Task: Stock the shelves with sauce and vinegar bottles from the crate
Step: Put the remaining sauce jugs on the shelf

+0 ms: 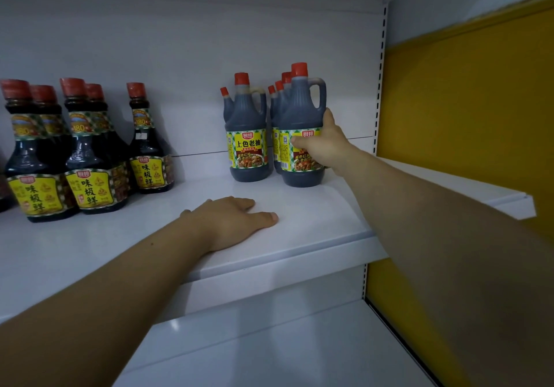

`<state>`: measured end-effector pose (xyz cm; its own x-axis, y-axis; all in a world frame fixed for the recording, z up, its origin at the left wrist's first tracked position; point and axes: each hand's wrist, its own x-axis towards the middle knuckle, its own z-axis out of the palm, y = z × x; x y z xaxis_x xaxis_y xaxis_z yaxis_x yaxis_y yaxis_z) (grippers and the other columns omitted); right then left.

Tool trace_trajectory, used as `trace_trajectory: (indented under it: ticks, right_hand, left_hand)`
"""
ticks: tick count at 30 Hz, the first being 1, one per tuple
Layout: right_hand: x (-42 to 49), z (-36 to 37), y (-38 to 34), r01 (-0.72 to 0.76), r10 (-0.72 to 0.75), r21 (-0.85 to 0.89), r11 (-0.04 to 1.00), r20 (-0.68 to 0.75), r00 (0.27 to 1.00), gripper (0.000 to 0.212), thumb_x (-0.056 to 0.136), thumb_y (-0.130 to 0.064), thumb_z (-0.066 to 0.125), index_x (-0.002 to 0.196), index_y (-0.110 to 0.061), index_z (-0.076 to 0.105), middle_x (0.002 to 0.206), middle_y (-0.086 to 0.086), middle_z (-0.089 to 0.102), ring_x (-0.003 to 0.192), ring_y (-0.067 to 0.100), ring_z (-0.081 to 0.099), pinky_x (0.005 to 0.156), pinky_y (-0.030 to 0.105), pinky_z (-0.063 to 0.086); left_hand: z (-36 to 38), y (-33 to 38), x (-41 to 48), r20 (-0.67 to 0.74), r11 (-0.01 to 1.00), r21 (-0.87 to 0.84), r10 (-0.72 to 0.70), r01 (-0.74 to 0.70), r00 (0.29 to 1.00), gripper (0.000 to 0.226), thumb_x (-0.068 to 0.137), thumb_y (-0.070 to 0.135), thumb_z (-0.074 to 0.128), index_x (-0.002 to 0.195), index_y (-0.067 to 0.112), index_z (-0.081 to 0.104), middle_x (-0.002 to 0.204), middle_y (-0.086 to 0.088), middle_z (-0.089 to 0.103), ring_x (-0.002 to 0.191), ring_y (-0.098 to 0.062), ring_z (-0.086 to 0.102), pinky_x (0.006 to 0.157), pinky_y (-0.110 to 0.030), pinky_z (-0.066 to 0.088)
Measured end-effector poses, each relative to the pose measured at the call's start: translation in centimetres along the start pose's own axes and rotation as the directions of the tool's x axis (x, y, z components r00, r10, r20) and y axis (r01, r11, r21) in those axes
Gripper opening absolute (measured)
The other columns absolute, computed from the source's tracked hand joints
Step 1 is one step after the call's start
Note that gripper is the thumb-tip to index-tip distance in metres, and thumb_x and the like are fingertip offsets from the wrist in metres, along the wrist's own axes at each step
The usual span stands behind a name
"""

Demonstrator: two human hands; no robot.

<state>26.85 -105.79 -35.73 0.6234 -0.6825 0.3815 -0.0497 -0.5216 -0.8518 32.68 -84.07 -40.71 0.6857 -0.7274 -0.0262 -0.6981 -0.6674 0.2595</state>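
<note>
My right hand (322,143) grips a dark soy sauce jug (301,110) with a red cap and a side handle; the jug stands upright on the white shelf (314,218), at the front of a row of like jugs. Another such jug (247,134) stands just to its left, with one more behind it. My left hand (236,218) rests flat on the shelf in front of the jugs, palm down, holding nothing. At the left stand several glass sauce bottles (90,158) with red caps and yellow labels. No crate is in view.
A white back panel closes the shelf behind the bottles. A slotted upright (380,74) marks the bay's right end, with a yellow wall panel (464,116) beyond it. A lower white shelf (269,350) lies beneath. A bare stretch of shelf separates the two bottle groups.
</note>
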Motion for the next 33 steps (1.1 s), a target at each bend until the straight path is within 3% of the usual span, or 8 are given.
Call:
trace_trajectory:
  ticks: [12,19,23,33]
  right_hand:
    - [0.6,0.2,1.2,0.056,-0.056,-0.002,0.998,-0.093,0.994,0.075,0.086,-0.021,0.071,0.143,-0.024,0.022,0.135,0.003,0.052,0.12,0.025,0.056,0.086,0.033,0.049]
    - [0.4,0.5,1.3,0.051,-0.052,-0.01,0.999,-0.095,0.994,0.087,0.088,-0.022,0.068,0.15,-0.028,0.008,0.141,0.004,0.046,0.125,0.028,0.053,0.099,0.046,0.05]
    - [0.1,0.5,1.7,0.054,-0.066,-0.091,0.994,-0.14,0.988,0.112,0.081,-0.033,0.076,0.152,-0.031,-0.011,0.149,0.006,0.03,0.133,0.028,0.042,0.103,0.043,0.043]
    - [0.1,1.0,1.5,0.062,-0.076,-0.189,0.98,-0.068,0.995,0.122,0.076,-0.027,0.081,0.149,-0.035,-0.016,0.145,0.008,0.035,0.13,0.031,0.045,0.104,0.047,0.046]
  left_hand:
    - [0.2,-0.3,0.3,-0.001,1.0,-0.001,0.01,-0.01,1.0,0.107,0.05,0.091,0.025,0.145,0.041,0.029,0.158,0.006,0.022,0.146,-0.021,0.018,0.117,-0.048,0.015]
    - [0.3,-0.4,0.4,-0.006,1.0,-0.003,0.012,-0.012,1.0,0.107,0.05,0.091,0.025,0.145,0.042,0.03,0.157,0.006,0.022,0.145,-0.021,0.018,0.117,-0.049,0.015]
    - [0.4,-0.4,0.5,-0.007,1.0,-0.004,0.011,-0.011,1.0,0.109,0.048,0.092,0.025,0.145,0.041,0.03,0.157,0.006,0.023,0.145,-0.022,0.02,0.117,-0.049,0.016]
    - [0.3,-0.3,0.5,-0.014,1.0,-0.014,0.007,-0.007,1.0,0.108,0.05,0.091,0.027,0.145,0.04,0.031,0.156,0.006,0.025,0.144,-0.021,0.021,0.117,-0.048,0.017]
